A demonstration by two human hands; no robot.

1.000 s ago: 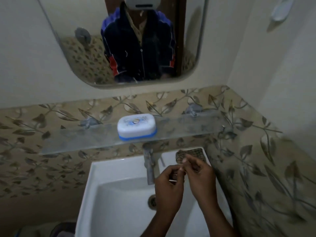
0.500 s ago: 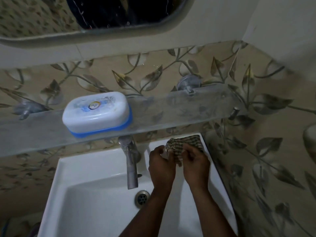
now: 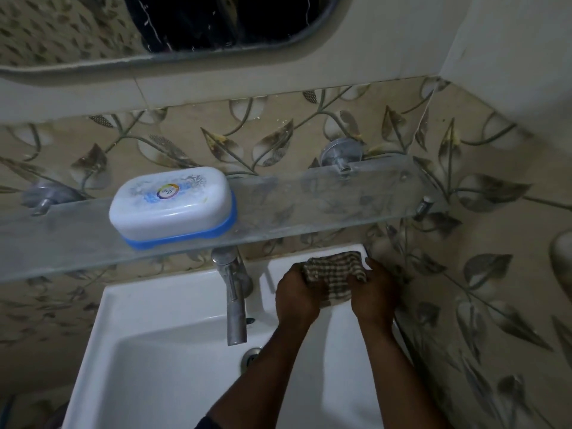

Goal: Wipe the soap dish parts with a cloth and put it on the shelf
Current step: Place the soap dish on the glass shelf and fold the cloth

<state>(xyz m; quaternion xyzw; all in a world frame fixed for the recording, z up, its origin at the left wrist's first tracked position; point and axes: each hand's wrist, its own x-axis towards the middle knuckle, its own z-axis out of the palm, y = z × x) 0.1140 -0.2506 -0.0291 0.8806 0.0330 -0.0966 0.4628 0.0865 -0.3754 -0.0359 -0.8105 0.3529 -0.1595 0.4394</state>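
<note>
Both hands on checked cloth [image 3: 335, 275] at back right corner of white sink [image 3: 173, 360], just right of metal tap [image 3: 233, 300]: left hand [image 3: 297, 300] w/ grip closed on cloth's left side, right hand [image 3: 373, 297] w/ grip closed on its right side, cloth bunched btwn them. Soap dish [image 3: 171, 205], white lid on blue base, lid shut, sitting on glass shelf [image 3: 325, 202] left of centre, near front edge, above & left of tap, well apart from hands. Mirror [image 3: 154, 29] on wall above shelf.
</note>
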